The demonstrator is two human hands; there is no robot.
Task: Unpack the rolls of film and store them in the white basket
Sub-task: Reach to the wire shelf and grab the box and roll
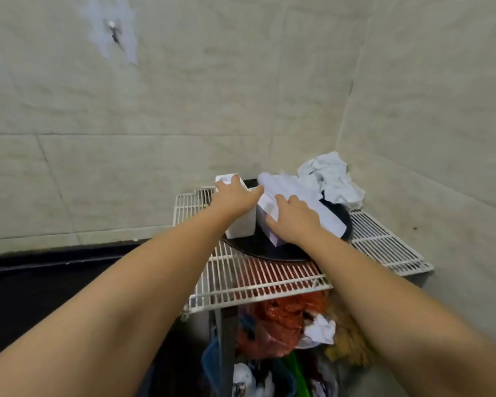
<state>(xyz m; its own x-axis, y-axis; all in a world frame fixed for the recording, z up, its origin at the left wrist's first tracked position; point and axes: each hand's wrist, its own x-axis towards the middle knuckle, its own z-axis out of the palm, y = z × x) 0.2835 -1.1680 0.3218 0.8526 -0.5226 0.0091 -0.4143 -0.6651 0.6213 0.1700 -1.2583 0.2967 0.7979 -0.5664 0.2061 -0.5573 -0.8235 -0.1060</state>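
A: What is nearest the camera?

B: Two bare forearms reaching forward over a white wire rack that stands in the corner of a room with pale tiled walls. A dark strip of floor runs along the foot of the left wall.

A: Anything under the rack?

B: A jumble: a red plastic bag, a crumpled white scrap and something green. Too blurred to name more.

A: And on top of it?

B: A round black tray sits on the wires. On it stands a white box, upright, just beside a pale lilac pack that lies tilted across the tray.

A: The hands?

B: The left hand lies over the top of the white box, fingers curled forward around its far edge. The right hand lies flat on the near end of the lilac pack, fingers a little spread, pressing down on it.

A: Is a film roll visible?

B: I cannot tell; motion blur hides what the pack holds.

A: Farther back?

B: A crumpled pale blue wrapping lies at the far right of the tray, against the corner.
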